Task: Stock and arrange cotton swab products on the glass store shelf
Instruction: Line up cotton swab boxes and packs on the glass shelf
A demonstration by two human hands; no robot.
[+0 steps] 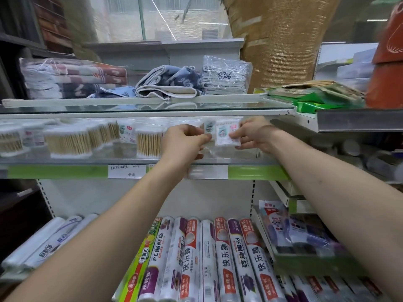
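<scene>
While both hands work: the left hand (185,138) and right hand (250,136) each pinch a side of one swab pack (224,134), held just above the glass shelf (130,161), right of the swab row (69,140).
Grip: fingers curled tight on the pack's edges, nothing else held.
Slip risk: that clear wrap looks slick; a loose pinch could drop the pack off the front edge.
Knock risk: the left wrist sits close to the nearest upright bundle (149,142); a nudge could topple the row.
Hidden: the pack's lower edge is blurred, so contact with the glass is unclear.
Cut off: space behind the hands can't be read.
</scene>
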